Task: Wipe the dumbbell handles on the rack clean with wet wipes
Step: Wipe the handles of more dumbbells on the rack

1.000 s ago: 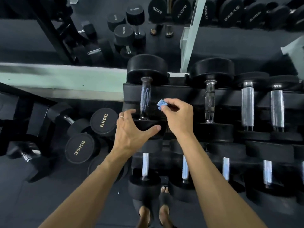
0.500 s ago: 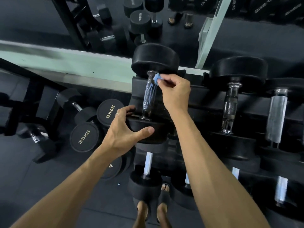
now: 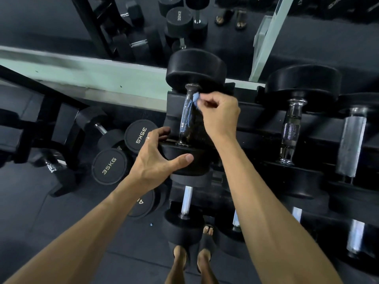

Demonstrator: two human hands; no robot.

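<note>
Dark gym rack [image 3: 256, 124]: the dumbbell [image 3: 190, 158] was steadied by the left hand [image 3: 155, 158], its grip clasping the near head, while a wipe [image 3: 195, 99] was pinched against the handle [image 3: 187, 117] by the right hand [image 3: 221, 113].

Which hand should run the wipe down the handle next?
Right. The right hand already pinches the blue wipe against the top of the handle; the left hand grips the near dumbbell head, probably steadying it.

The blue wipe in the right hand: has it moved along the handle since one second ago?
Yes. The wipe went from beside the handle's near end up to its far end, by the far weight head.
</note>
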